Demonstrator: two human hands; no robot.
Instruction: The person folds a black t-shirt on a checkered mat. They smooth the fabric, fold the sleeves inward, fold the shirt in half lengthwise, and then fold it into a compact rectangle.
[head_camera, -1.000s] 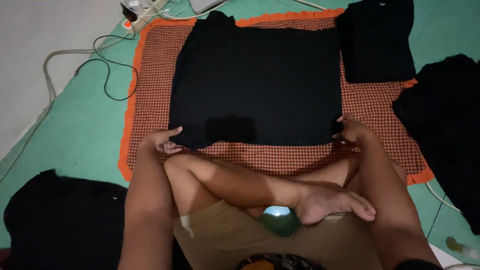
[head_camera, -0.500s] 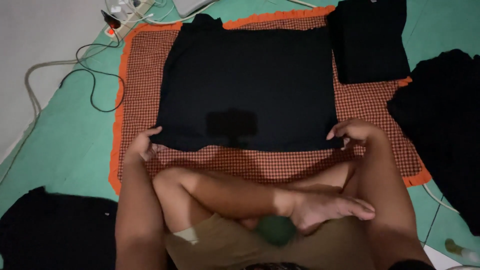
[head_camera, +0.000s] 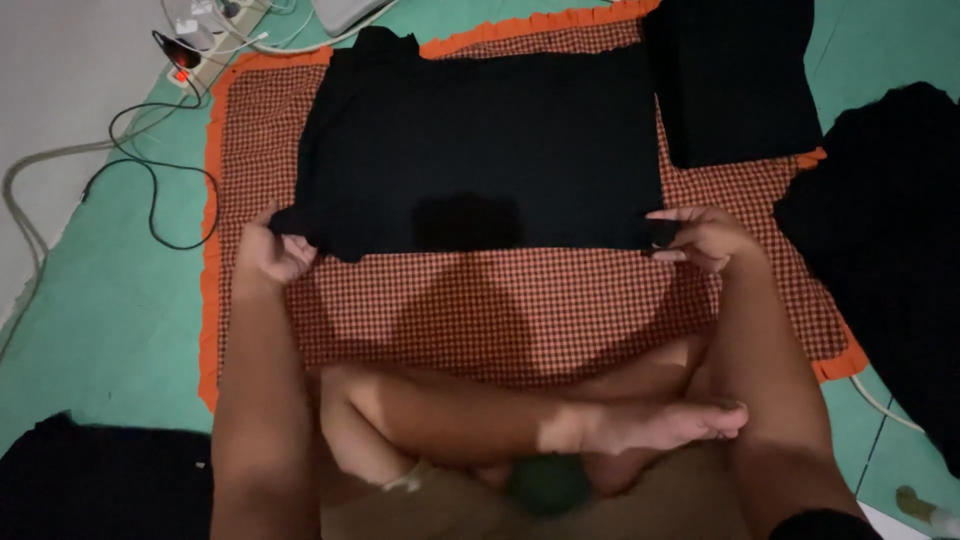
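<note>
Head view looks down on a person sitting cross-legged on the floor, both arms stretched forward. Left hand (head_camera: 272, 252) has its grip closed on the near left corner of a black garment (head_camera: 480, 150), and the right hand (head_camera: 703, 237) has its grip closed on the near right corner, pinching the hem between fingers and thumb. Between the two grips the garment's near edge runs straight, and the rest of it lies flat beyond them on a red checked cloth (head_camera: 500, 310) with an orange border. Beyond the right grip sits a folded black stack (head_camera: 735, 80). Further right of that grip lies a loose dark heap (head_camera: 885, 240). Beyond the left grip, cables (head_camera: 150, 190) trail over the green floor (head_camera: 100, 320)
</note>
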